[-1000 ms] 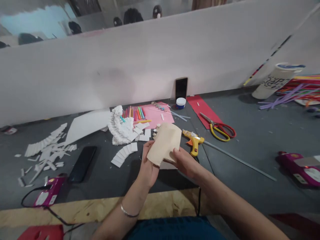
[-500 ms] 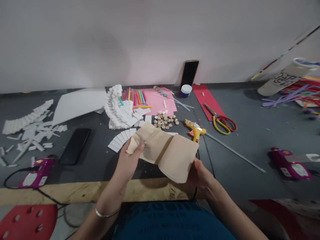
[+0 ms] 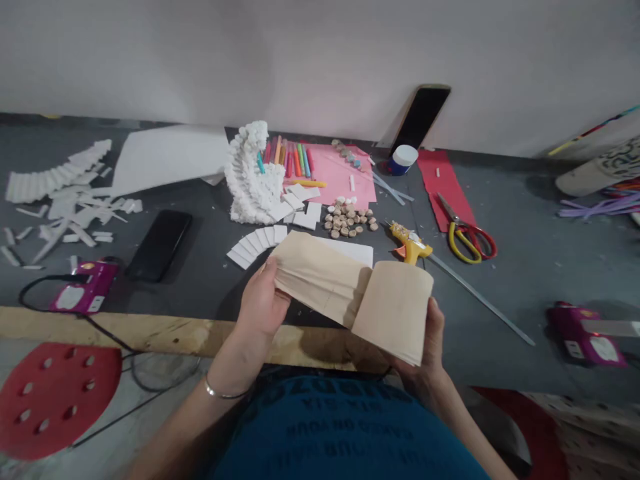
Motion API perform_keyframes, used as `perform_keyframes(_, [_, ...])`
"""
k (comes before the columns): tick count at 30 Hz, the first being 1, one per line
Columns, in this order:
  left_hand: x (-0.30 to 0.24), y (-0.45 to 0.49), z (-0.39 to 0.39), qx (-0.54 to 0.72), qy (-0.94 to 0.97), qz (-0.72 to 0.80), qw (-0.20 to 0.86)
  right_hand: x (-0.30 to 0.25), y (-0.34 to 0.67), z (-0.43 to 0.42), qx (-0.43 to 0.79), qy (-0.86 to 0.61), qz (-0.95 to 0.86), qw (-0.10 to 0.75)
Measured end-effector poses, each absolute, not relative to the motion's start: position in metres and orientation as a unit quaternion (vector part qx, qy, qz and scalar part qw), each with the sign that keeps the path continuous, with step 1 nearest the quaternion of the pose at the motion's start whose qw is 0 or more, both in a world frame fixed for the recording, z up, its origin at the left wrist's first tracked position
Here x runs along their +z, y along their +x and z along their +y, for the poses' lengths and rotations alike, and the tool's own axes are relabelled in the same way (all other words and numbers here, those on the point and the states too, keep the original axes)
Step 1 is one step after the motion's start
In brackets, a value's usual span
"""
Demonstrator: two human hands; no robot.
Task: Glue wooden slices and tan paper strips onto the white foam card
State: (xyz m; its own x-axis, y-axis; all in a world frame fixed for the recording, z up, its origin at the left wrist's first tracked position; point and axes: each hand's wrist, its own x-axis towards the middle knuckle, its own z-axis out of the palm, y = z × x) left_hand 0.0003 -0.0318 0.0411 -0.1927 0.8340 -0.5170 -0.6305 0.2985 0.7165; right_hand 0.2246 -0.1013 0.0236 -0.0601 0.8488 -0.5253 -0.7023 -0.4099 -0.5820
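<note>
The left hand (image 3: 261, 305) and right hand (image 3: 429, 363) are drawing the sheet (image 3: 325, 283) open at lower centre of the frame, above the near edge of the surface (image 3: 200, 287), each grip clamped on one end, the fold seen a second ago now spreading wide, its right end curling.

Two hands: left hand (image 3: 260, 305), right hand (image 3: 431, 347). One beige paper sheet (image 3: 350, 287). On the desk (image 3: 520, 253): two phones, a flat phone (image 3: 159, 245) and a leaning phone (image 3: 420, 119); two magenta devices (image 3: 80, 295) (image 3: 585, 330); one yellow glue gun (image 3: 410, 241); one pair of scissors (image 3: 467, 232); one white-lidded jar (image 3: 403, 160).
</note>
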Motion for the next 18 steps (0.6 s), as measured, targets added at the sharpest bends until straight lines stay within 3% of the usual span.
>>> perform_keyframes(5, [0.059,-0.001,-0.044,0.579,-0.046,0.530,0.617,0.044,0.221,-0.112,0.694,-0.472,-0.017,0.544])
perform_keyframes(10, [0.071,-0.007,-0.055,0.576,-0.050,0.519,0.630,0.049,0.222,-0.121,0.652,-0.524,-0.004,0.548])
perform_keyframes(18, [0.082,-0.012,-0.057,0.597,-0.046,0.520,0.610,0.056,0.216,-0.126,0.573,-0.532,-0.135,0.608])
